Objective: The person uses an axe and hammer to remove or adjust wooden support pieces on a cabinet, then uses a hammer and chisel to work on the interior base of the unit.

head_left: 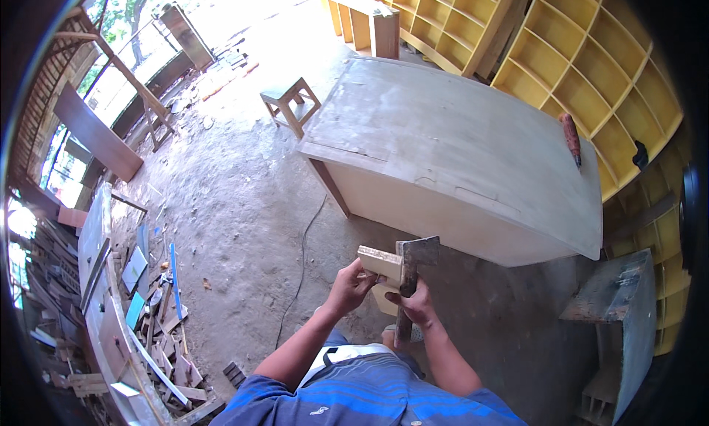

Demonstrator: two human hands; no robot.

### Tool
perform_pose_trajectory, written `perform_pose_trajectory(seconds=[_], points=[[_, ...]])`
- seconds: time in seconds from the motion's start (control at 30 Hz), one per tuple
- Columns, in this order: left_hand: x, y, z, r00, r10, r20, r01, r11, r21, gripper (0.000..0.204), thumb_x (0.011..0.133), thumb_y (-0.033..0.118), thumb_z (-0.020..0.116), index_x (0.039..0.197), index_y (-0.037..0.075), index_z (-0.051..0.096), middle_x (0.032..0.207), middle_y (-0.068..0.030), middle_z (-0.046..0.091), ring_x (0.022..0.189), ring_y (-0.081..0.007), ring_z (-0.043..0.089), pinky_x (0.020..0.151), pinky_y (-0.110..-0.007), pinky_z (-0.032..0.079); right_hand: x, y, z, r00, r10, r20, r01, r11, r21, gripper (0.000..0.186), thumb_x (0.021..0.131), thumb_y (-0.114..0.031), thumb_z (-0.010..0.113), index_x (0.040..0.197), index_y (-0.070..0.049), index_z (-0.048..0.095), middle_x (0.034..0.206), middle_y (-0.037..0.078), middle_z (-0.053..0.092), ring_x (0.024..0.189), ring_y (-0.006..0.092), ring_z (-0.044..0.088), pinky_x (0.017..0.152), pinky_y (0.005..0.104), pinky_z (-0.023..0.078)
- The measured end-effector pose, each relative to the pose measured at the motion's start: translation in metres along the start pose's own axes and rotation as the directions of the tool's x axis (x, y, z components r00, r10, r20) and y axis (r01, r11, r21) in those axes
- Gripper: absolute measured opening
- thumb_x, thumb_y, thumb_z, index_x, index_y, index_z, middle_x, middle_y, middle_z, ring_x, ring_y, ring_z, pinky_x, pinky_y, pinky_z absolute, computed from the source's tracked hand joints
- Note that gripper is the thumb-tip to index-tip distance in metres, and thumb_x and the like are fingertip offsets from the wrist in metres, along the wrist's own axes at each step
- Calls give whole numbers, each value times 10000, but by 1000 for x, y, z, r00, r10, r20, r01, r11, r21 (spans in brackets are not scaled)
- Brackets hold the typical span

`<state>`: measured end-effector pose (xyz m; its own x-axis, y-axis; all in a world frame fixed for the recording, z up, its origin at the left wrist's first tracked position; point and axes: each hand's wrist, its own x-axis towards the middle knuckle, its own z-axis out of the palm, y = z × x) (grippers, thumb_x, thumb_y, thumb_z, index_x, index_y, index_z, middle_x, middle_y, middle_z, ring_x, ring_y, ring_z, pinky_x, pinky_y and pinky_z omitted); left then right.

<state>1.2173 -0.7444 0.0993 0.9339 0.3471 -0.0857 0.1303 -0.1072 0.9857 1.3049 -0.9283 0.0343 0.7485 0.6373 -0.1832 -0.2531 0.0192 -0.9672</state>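
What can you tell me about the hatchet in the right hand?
The hatchet has a flat, grey, roughly rectangular metal head, dull and worn-looking, on a dark wooden handle. It stands nearly upright, head up, handle running down toward the person's body. The right hand grips the handle just below the head. The head lies against a pale wood block held by the left hand, above the dusty concrete floor.

One head-worn fisheye view looks steeply down from above; hands [384,289] sit close below; floor [244,204] and cabinet [458,152] lie farther off.
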Motion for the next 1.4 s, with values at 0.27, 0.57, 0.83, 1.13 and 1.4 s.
perform_pose_trajectory(seconds=[0.27,0.57,0.83,1.13,1.4], points=[[-46,44,-152,998,52,48,-47,994,-96,379,906,184,752,1219,26,608,1170,-128,677,1157,-263,636,1011,-399,489,16,0,93,960,-50,-275,16,992,-125,513,775,-138,857,1196,-20,590,1107,44,647,1010,150,608,926,336,499],[-112,201,-387,516,783,346,-537,611,-582,260,879,171,756,673,31,679,920,-148,745,826,-293,713,803,-461,569,39,-64,215,844,-245,-477,189,968,-163,513,826,-130,796,1252,-7,539,1124,48,634,1027,159,601,949,323,461],[-7,198,-464,364,893,264,-651,447,-613,288,840,191,787,655,52,616,839,-137,719,721,-276,668,630,-357,543,143,-110,307,855,-296,-425,237,953,-187,530,841,-111,779,1292,-7,519,1146,44,607,1068,150,558,972,321,422],[176,232,-526,398,836,378,-646,548,-531,283,844,194,779,650,52,630,843,-151,724,722,-277,670,621,-356,532,370,-153,375,935,-255,-248,283,955,85,458,815,-26,764,1208,-3,529,966,35,629,838,120,607,777,282,510],[357,232,-583,382,870,311,-622,492,-609,308,863,223,769,641,50,642,834,-141,721,729,-270,668,627,-366,521,528,-183,389,897,-281,-340,318,946,56,469,779,-22,807,1176,-5,558,979,47,659,877,145,649,791,290,531]])
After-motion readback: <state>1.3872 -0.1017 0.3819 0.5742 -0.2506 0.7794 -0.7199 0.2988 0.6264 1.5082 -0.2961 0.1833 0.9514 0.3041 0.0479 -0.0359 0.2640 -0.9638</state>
